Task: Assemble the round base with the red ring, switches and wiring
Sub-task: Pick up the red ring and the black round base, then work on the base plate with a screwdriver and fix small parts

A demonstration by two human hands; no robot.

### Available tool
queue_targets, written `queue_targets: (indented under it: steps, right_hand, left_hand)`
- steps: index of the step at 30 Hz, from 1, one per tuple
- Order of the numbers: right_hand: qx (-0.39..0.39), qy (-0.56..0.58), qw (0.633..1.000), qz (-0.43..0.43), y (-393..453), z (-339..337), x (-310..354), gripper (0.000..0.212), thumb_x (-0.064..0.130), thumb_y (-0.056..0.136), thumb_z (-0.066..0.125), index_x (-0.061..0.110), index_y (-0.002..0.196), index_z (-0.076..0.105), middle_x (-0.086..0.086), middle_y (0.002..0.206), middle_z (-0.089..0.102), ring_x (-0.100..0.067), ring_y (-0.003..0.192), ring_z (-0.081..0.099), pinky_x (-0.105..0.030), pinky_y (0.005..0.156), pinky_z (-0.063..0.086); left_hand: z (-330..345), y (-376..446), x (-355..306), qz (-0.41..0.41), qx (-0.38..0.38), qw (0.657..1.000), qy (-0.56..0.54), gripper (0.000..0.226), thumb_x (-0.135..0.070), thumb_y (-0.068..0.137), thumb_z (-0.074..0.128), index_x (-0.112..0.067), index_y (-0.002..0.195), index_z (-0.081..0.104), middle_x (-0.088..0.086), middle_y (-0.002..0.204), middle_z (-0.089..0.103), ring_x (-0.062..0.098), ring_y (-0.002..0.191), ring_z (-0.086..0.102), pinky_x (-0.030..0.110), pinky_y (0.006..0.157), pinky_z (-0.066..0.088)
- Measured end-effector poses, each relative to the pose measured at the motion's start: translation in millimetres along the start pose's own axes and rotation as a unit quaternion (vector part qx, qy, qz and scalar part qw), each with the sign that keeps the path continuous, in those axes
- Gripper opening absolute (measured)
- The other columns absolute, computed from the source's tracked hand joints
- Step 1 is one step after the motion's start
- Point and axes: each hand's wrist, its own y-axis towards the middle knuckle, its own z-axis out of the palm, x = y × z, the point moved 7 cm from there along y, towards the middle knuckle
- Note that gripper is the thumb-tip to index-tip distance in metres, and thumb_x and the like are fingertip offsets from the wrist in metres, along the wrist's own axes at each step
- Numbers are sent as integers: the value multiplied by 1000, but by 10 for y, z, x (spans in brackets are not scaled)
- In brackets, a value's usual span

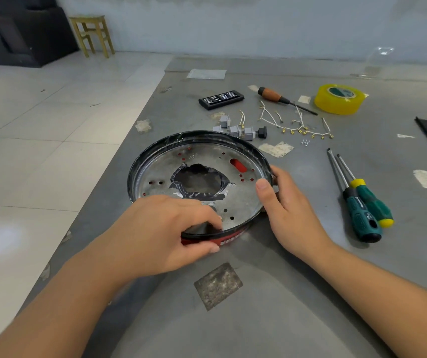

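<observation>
- I've got the round metal base with the black rim lying flat on the grey tabletop, just in front of me, open side up.
- My left hand is at the near edge: thumb under the red ring, fingers curled over the black rim, pinching the two together.
- My right hand steadies the right side, thumb hooked inside the rim, fingers wrapped outside. It grips; it isn't just resting.
- The red shows only along the near edge and through the slot and small holes in the plate, so I judge the ring sits underneath and is being seated now.
- To do this well: keep the right hand firm so the base doesn't spin, and work the left pinch round the rim bit by bit instead of forcing one spot.
- Watch the holes: red should show evenly through them before I move on.
- The grey block switches wait just beyond the far rim.
- The white wires with brass terminals lie further right, untouched.
- The two green-handled screwdrivers sit to my right, within reach.
</observation>
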Motion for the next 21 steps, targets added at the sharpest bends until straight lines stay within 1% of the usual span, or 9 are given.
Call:
queue_targets:
  steps: [3,5,7,8,10,12,14,18,21]
  right_hand:
    - [-14,13,1000,14,12,-29,5,76,92,83,23,39,131,48,17,115,65,3,106,59,-16,89,45]
    - [-26,26,999,28,29,-48,-12,72,91,84,21,39,122,53,19,99,64,4,93,60,-17,81,44]
    - [-36,33,997,57,75,-63,-75,60,83,91,24,39,112,59,16,89,65,0,83,63,-21,76,49]
    - [-39,34,995,80,120,-77,-128,51,77,95,27,40,105,59,13,86,66,-2,75,65,-17,69,49]
    - [-38,35,990,128,251,-145,-211,35,63,102,37,37,97,59,7,90,69,-5,63,69,-16,59,52]
    - [-43,14,987,157,467,-288,-270,23,48,103,46,33,96,61,3,101,71,-11,68,73,-33,73,61]
    - [-59,-32,986,153,743,-487,-291,22,42,101,51,25,100,65,0,103,71,-20,86,73,-44,87,59]
    - [-77,-219,963,137,1267,-823,-366,21,33,96,60,15,105,68,-7,108,70,-28,105,63,-35,83,49]
    - [-85,-300,939,148,1528,-983,-587,27,23,95,61,12,119,66,-17,129,59,-35,118,57,-39,98,48]
  left_hand:
    - [0,27,12,-13,-11,1000,-7,46,-73,86,51,-47,121,68,-33,109,72,-6,99,68,28,80,59]
    - [3,26,37,-32,-15,999,-20,50,-77,82,53,-47,121,66,-37,109,70,-10,103,67,29,85,59]
    - [11,29,53,-43,-14,999,-23,49,-77,81,58,-46,118,66,-37,106,70,-11,102,66,32,84,59]
    - [18,33,60,-48,-11,999,-22,44,-74,83,64,-45,117,67,-36,105,70,-9,101,67,33,84,59]
    - [26,41,60,-58,-8,998,-13,36,-64,86,74,-44,114,68,-34,104,70,-7,100,67,34,83,58]
    - [31,57,46,-61,-5,998,2,33,-61,86,76,-44,113,68,-33,103,70,-4,100,67,34,83,58]
    - [38,73,35,-61,-1,998,13,31,-60,87,75,-44,112,68,-32,103,70,-2,100,67,34,84,57]
    - [57,65,42,-52,-7,998,17,29,-59,88,74,-45,113,69,-29,105,71,1,101,67,35,84,57]
    - [68,61,56,-45,-15,999,13,30,-62,88,70,-46,113,70,-29,105,71,1,101,68,34,84,57]
